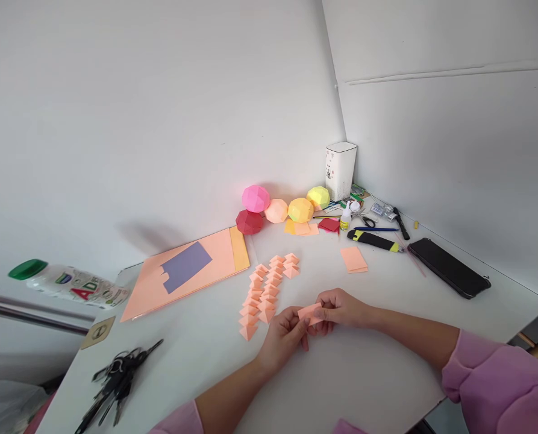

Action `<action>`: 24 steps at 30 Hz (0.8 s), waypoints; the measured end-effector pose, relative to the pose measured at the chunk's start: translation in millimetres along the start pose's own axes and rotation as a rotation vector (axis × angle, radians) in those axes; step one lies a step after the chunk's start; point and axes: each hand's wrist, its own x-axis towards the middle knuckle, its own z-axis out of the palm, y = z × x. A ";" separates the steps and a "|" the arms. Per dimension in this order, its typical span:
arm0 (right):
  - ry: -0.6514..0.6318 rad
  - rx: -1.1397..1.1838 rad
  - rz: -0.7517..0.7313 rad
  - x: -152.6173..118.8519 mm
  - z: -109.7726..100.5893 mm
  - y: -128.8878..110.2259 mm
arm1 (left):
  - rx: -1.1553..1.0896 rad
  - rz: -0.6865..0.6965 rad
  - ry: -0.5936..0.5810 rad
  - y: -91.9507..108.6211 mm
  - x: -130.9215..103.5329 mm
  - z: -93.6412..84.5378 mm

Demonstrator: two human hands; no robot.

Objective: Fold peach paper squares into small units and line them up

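A small peach-coloured piece of paper is pinched between both hands, just above the white table. My left hand grips its left end, thumb on the near side. On its right end, my right hand presses with thumb and fingers. Whether the paper is folded I cannot tell for sure. Left of my hands, several folded peach paper pieces stand in overlapping rows. A short stack of flat peach paper slips lies beyond my right hand.
Faceted paper balls line the back wall. At right are a glue bottle, a utility knife and a black phone. Left sit peach paper sheets, a bottle and keys. A white box fills the corner.
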 end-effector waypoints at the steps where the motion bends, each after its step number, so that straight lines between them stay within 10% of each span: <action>1: 0.000 0.000 0.000 0.0 0.1 -0.1 | 0.001 -0.002 -0.002 0.2 0.0 0.0; 24: 0.014 -0.010 -0.009 -2.0 2.1 -4.6 | 0.046 -0.017 -0.006 0.5 -1.8 -0.5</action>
